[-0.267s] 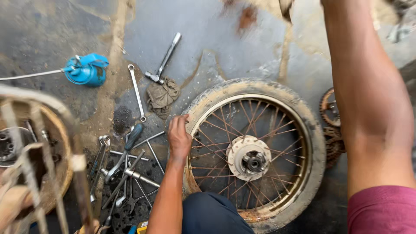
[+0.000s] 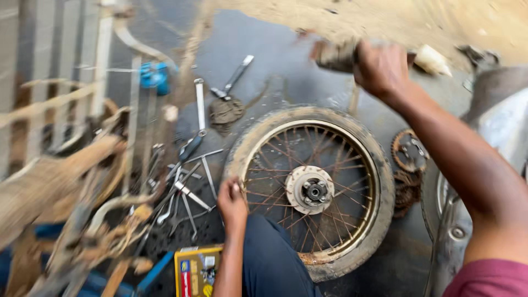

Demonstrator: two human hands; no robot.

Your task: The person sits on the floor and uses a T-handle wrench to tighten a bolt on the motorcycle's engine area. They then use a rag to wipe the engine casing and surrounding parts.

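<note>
Since a moment ago our right hand (image 2: 382, 69) has swung up and away from the wheel (image 2: 311, 190), its grip now closed round a blurred, hammer-like tool (image 2: 335, 56) held above the concrete floor (image 2: 286, 60). Our left hand (image 2: 232, 202) has stayed on the tyre's near edge, fingers curled over the rim, steadying it. We judge that we are mid-swing, working on the spoked wheel lying flat by our knee. Next we need a well-aimed blow, clear of the left fingers. Spanners (image 2: 190, 176) lie just beside.

Spoked wheel (image 2: 311, 190) flat on ground; wrenches (image 2: 190, 184) left; sprocket (image 2: 408, 151), seemingly, right.
</note>
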